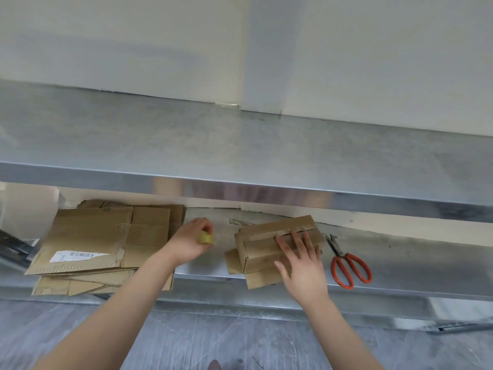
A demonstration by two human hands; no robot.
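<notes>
A small cardboard box (262,243) with brown tape along its top seam sits on the lower metal shelf (400,265). My right hand (301,265) lies on the box with straight fingers pressing its top and front. My left hand (190,243) is to the left of the box and grips a small yellowish roll of tape (206,238) just above the shelf.
A stack of flattened cardboard boxes (98,244) lies on the shelf at the left. Red-handled scissors (346,263) lie to the right of the box. An upper metal shelf (240,145) overhangs the work area. Grey floor shows below.
</notes>
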